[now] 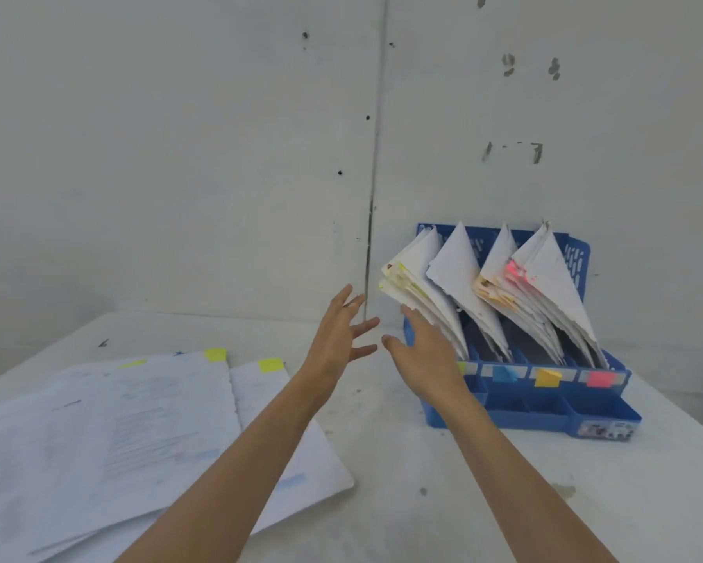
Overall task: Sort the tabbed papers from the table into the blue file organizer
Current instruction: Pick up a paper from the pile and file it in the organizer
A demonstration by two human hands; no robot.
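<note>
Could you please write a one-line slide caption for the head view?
Left hand and right hand, both open, at the blue file organizer holding tabbed papers.

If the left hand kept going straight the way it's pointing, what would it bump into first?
Probably the yellow-tabbed papers leaning from the leftmost slot of the blue file organizer. The left hand aims there, though depth is unclear.
</note>
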